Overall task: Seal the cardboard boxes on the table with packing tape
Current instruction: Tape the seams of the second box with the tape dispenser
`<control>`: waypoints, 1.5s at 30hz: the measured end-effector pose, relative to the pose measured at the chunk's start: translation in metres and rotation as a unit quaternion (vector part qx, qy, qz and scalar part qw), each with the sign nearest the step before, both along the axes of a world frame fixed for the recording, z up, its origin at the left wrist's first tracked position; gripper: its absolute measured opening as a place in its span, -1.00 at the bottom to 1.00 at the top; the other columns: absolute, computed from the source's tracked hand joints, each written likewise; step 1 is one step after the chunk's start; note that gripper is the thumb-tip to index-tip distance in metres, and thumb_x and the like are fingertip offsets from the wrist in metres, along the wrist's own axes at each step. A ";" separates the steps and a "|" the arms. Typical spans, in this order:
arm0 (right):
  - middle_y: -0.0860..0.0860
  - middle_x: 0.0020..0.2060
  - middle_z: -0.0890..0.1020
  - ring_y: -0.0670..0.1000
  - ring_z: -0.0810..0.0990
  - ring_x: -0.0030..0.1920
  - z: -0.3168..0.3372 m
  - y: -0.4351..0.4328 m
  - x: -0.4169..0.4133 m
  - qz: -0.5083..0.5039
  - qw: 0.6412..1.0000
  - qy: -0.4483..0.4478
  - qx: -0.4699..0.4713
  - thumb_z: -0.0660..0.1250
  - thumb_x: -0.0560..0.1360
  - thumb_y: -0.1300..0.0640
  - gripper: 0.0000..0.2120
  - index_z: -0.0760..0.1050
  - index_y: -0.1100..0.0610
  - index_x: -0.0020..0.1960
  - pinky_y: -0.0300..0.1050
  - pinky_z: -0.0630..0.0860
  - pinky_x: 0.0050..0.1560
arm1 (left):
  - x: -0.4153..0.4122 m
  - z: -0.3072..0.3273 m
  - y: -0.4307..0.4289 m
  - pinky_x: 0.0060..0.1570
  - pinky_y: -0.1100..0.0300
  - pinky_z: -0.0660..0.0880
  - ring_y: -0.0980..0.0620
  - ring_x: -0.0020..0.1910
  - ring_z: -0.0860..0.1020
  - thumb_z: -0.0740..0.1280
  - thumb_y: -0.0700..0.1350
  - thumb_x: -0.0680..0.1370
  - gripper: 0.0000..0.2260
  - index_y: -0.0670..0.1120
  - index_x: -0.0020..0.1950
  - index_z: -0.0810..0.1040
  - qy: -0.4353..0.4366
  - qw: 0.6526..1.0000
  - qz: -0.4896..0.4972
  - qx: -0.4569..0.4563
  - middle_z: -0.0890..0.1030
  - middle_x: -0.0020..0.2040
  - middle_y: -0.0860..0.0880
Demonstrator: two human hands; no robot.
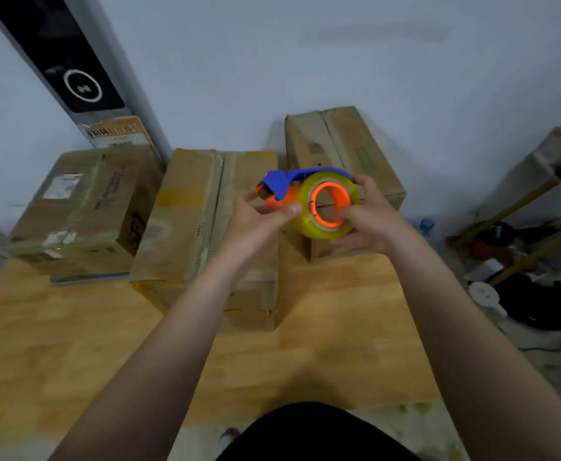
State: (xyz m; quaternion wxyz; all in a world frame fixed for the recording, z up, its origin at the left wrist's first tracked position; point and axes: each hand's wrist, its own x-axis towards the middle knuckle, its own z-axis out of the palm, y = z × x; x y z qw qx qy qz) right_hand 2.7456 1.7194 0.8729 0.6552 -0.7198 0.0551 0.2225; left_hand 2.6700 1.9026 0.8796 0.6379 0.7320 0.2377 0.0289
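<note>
Three cardboard boxes stand on the wooden table (72, 344): a left box (82, 207) wrapped in clear tape, a middle box (199, 221) with its top seam showing, and a right box (342, 144) further back. Above the middle and right boxes I hold a tape dispenser (309, 194), blue and orange, with a yellowish roll of clear tape on an orange core. My right hand (372, 217) grips the roll from the right side. My left hand (259, 217) pinches at the dispenser's front end, by the blade.
A white wall runs behind the boxes, with a grey and black upright panel (72, 81) at the back left. To the right of the table stand a metal shelf frame (532, 207), a plastic bottle (425, 227) and clutter on the floor.
</note>
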 end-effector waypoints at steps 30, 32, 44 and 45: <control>-0.04 0.14 0.68 -0.04 0.68 0.04 0.033 0.135 -0.074 0.142 0.961 -0.237 0.019 0.46 0.40 0.47 -0.33 0.56 -0.08 0.37 -0.26 0.60 -0.16 | -0.080 0.062 0.200 -0.10 0.08 0.55 0.01 -0.08 0.64 0.28 -0.02 0.66 -0.77 -0.06 0.16 0.69 -0.005 0.992 0.035 -0.122 0.72 -0.04 0.04; -0.06 0.15 0.68 -0.07 0.68 0.05 0.034 0.139 -0.076 0.144 0.958 -0.248 0.020 0.46 0.40 0.49 -0.33 0.55 -0.05 0.38 -0.25 0.60 -0.06 | -0.079 0.064 0.198 -0.14 0.11 0.53 0.02 -0.11 0.63 0.27 0.00 0.67 -0.77 -0.04 0.09 0.70 -0.002 0.994 0.023 -0.109 0.72 -0.07 0.06; -0.14 0.20 0.64 -0.09 0.65 0.11 0.036 0.142 -0.081 0.159 0.940 -0.301 0.005 0.48 0.42 0.44 -0.35 0.56 -0.16 0.32 -0.19 0.62 0.06 | -0.079 0.052 0.192 -0.07 0.06 0.55 0.01 -0.18 0.64 0.31 0.23 0.62 -0.64 -0.04 0.08 0.67 0.016 0.992 -0.008 -0.129 0.73 -0.06 -0.01; -0.13 0.20 0.65 -0.08 0.65 0.11 0.035 0.141 -0.080 0.158 0.939 -0.306 0.003 0.48 0.42 0.44 -0.35 0.56 -0.16 0.32 -0.17 0.63 0.08 | -0.080 0.051 0.191 -0.08 0.07 0.55 0.02 -0.19 0.64 0.32 0.24 0.61 -0.62 -0.05 0.11 0.67 0.016 0.991 -0.010 -0.132 0.73 -0.08 0.00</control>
